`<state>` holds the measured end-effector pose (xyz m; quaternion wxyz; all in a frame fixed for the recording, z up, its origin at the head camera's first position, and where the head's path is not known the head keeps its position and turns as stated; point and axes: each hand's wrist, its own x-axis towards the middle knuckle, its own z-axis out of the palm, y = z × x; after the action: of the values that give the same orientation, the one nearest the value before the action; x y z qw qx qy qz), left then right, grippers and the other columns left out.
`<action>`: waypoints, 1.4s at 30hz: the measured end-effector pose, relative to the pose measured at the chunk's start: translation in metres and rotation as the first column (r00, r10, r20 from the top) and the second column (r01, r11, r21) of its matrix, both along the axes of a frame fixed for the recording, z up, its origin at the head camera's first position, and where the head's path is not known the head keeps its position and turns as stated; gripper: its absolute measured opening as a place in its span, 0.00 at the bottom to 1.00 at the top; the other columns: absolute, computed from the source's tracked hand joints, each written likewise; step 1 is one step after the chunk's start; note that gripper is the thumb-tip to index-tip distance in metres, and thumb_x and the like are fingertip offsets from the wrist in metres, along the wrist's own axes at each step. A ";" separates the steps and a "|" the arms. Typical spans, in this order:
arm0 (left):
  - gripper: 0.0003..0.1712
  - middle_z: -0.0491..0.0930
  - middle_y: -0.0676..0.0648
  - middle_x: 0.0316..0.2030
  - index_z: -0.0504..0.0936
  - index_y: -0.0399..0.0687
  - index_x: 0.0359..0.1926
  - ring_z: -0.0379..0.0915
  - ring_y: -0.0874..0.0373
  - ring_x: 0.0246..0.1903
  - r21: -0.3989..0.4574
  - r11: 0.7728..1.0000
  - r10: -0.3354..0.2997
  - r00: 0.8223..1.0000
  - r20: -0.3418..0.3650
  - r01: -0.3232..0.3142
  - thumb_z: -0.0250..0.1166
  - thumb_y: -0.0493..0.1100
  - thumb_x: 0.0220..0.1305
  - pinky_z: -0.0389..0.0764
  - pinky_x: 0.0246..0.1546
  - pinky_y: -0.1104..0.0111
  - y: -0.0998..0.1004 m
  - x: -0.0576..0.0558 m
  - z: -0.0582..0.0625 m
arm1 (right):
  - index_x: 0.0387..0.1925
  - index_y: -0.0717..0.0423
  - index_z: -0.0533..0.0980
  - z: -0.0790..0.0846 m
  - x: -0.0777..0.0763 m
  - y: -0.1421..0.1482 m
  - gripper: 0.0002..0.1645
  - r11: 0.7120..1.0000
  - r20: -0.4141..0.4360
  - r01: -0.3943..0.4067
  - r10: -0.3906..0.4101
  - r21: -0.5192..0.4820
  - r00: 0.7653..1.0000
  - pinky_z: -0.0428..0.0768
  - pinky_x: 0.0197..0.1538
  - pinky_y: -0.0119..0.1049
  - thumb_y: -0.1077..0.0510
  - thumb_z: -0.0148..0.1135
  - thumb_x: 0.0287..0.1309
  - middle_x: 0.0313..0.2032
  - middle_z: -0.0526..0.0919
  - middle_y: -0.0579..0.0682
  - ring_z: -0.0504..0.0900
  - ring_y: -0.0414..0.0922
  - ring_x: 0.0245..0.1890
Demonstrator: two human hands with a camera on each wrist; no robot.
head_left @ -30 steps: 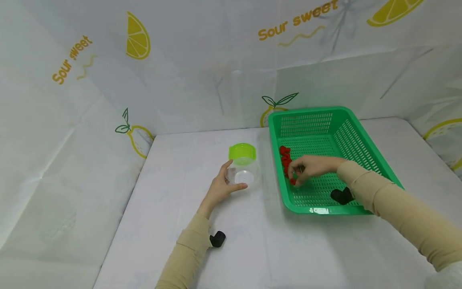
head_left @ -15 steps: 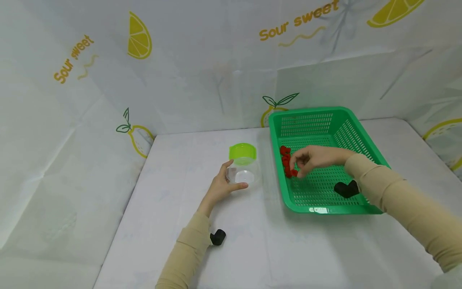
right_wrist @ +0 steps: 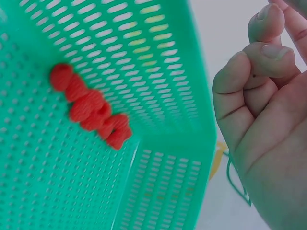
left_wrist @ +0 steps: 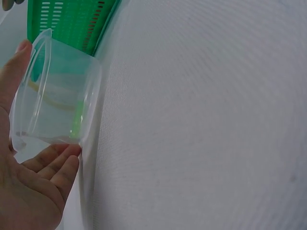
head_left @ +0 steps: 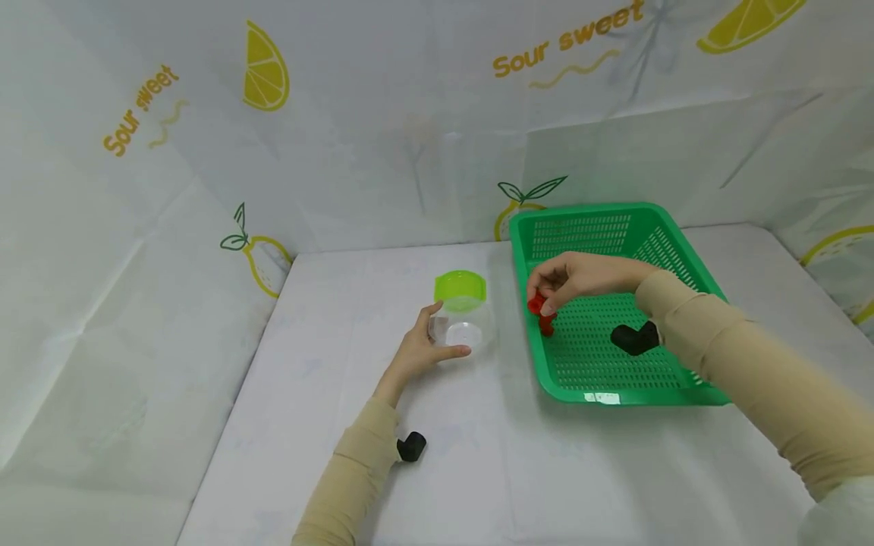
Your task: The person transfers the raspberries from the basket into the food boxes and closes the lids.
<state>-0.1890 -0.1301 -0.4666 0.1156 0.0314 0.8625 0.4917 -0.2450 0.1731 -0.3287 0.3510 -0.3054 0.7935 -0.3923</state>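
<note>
My left hand (head_left: pixel 419 350) holds a clear plastic container (left_wrist: pixel 62 96) on the white table, thumb on one side and fingers on the other. Just behind it is a lime-green piece (head_left: pixel 459 285), perhaps the lid. My right hand (head_left: pixel 576 277) hovers over the left side of a green plastic basket (head_left: pixel 614 396), its fingertips pinching a red raspberry (head_left: pixel 536 304). In the right wrist view the pinched fruit is hidden behind the curled fingers. Several more raspberries (right_wrist: pixel 91 108) lie in a row on the basket floor, along one wall.
The basket's raised slotted walls stand around the fruit, to the right of the container. A white sheet with lemon prints (head_left: pixel 266 67) hangs as a backdrop behind and beside the white table (head_left: pixel 471 455).
My right hand has moved up and left from inside the basket toward its left wall, with a raspberry now at the fingertips. My left hand and the container stay in place.
</note>
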 end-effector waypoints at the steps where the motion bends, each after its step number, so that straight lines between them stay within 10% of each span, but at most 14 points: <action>1: 0.61 0.56 0.44 0.70 0.51 0.74 0.68 0.54 0.48 0.69 -0.001 1.000 0.001 1.000 0.000 -0.001 0.75 0.67 0.32 0.63 0.64 0.51 0.000 0.001 0.000 | 0.42 0.56 0.76 0.000 -0.001 -0.004 0.15 1.000 -0.002 0.002 -0.002 0.000 1.000 0.75 0.42 0.38 0.56 0.66 0.54 0.24 0.69 0.47 0.73 0.44 0.33; 27: 0.60 0.63 0.47 0.66 0.50 0.76 0.67 0.56 0.47 0.68 -0.012 1.000 -0.013 1.000 0.027 0.014 0.74 0.69 0.34 0.65 0.62 0.49 -0.003 -0.002 0.002 | 0.44 0.54 0.74 -0.009 -0.047 -0.099 0.12 0.992 0.159 -0.077 0.093 -0.103 0.983 0.66 0.34 0.32 0.61 0.62 0.56 0.22 0.70 0.45 0.64 0.42 0.24; 42: 0.60 0.68 0.51 0.62 0.53 0.67 0.66 0.69 0.52 0.49 -0.026 0.999 -0.028 1.000 0.011 0.028 0.73 0.71 0.33 0.74 0.47 0.59 -0.004 -0.004 0.001 | 0.43 0.53 0.75 -0.035 -0.058 -0.130 0.12 0.994 0.264 -0.105 0.110 -0.034 0.958 0.58 0.29 0.31 0.63 0.62 0.56 0.19 0.68 0.43 0.59 0.40 0.21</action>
<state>-0.1933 -0.1343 -0.4656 0.1276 0.0395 0.8676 0.4789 -0.3033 0.0428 -0.3638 0.4721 -0.2960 0.7177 -0.4177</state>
